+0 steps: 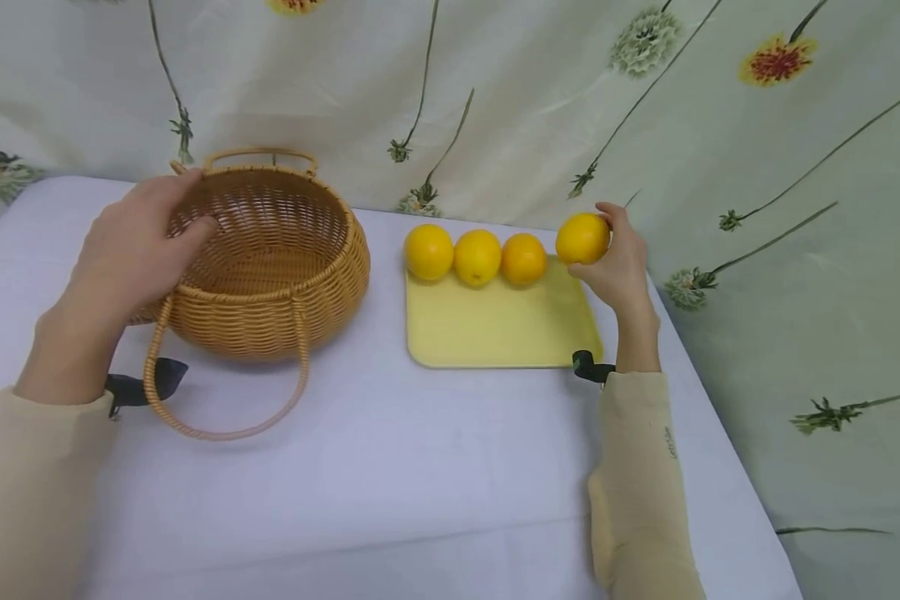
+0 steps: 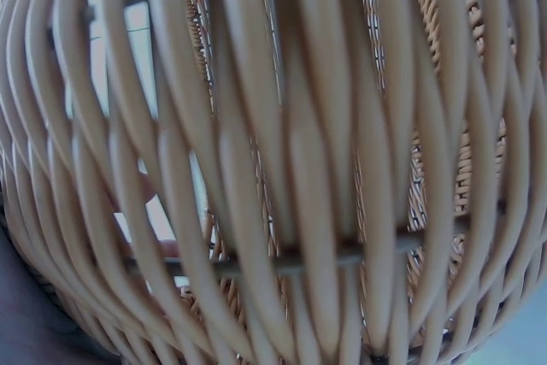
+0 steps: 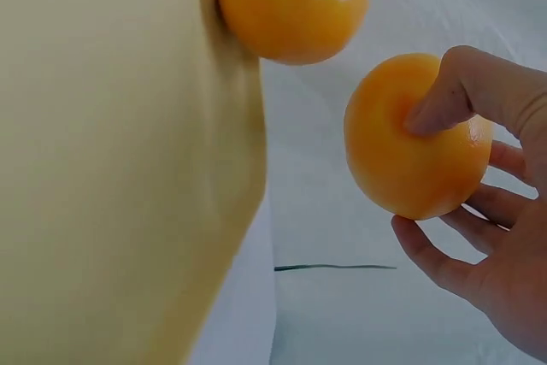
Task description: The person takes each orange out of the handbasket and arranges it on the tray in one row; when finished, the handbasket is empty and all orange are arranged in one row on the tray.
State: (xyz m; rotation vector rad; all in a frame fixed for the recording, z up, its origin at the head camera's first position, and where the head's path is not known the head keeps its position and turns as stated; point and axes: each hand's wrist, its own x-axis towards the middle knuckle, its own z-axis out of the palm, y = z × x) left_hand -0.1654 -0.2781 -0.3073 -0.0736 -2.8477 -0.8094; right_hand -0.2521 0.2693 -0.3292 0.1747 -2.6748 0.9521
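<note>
My left hand (image 1: 138, 237) holds the left rim of a round wicker basket (image 1: 330, 292), its thumb over the inside. The basket's weave (image 2: 316, 160) fills the left wrist view, with bits of fingers showing through the gaps. My right hand (image 1: 621, 258) grips an orange (image 1: 582, 238) above the far right corner of a yellow tray (image 1: 495, 329). In the right wrist view, the thumb presses on this orange (image 3: 393, 160) and the fingers curl behind and under it. Three more oranges (image 1: 477, 257) lie in a row along the tray's far edge.
One basket handle (image 1: 228, 434) hangs down toward the front; the other handle (image 1: 258, 152) stands at the back. A white cloth (image 1: 390, 467) covers the table. Behind and to the right hangs a flower-patterned curtain (image 1: 525, 108).
</note>
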